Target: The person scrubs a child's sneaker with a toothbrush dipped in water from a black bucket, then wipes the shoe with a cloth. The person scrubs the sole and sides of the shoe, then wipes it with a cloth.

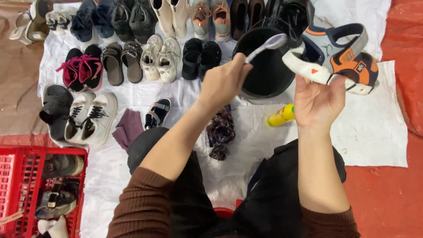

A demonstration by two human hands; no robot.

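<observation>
My right hand (318, 100) holds up a child's sandal (333, 58) with grey, navy and orange straps and a white sole, gripping it from below. My left hand (224, 81) is closed around the handle of a brush with a pale head (269, 44), raised over a black bucket (265, 75). The brush head points toward the sandal but stays apart from it.
Rows of shoes lie on a white sheet (370, 128): white sneakers (161, 57), black sandals (200, 57), a small dark sandal (157, 113). A yellow bottle (281, 115), a dark rag (220, 132) and a purple cloth (128, 128) lie near. A red crate (24, 185) holds shoes at left.
</observation>
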